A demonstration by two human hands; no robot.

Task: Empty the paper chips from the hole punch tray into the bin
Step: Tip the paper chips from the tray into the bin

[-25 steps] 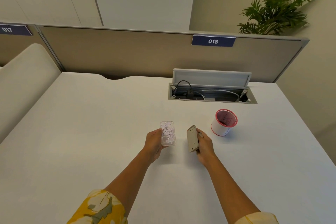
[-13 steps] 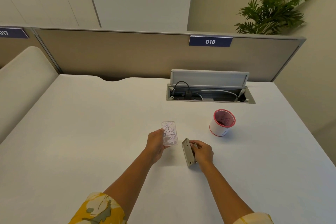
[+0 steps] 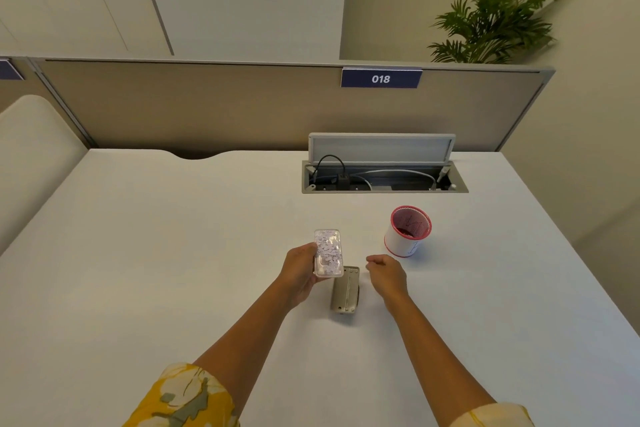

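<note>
My left hand point(image 3: 298, 270) holds the clear hole punch tray point(image 3: 328, 252) level above the table; pale paper chips cover its bottom. The beige hole punch body point(image 3: 345, 292) lies flat on the white table point(image 3: 173, 253), just below the tray and between my two hands. My right hand point(image 3: 386, 274) hovers to the right of the punch with nothing in it, fingers loosely curled and apart from the punch. The small bin point(image 3: 408, 230), white with a red rim, stands upright a short way beyond and right of my right hand.
An open cable box point(image 3: 382, 170) with its lid raised is set into the table behind the bin. A beige partition point(image 3: 207, 107) labelled 018 closes the far edge. A padded chair back point(image 3: 31, 156) stands at the left, a plant point(image 3: 495, 17) at the back right.
My right hand has laid the hole punch body down on the table and let go of it, then drawn slightly right. The tray in my left hand has stayed about where it was.
</note>
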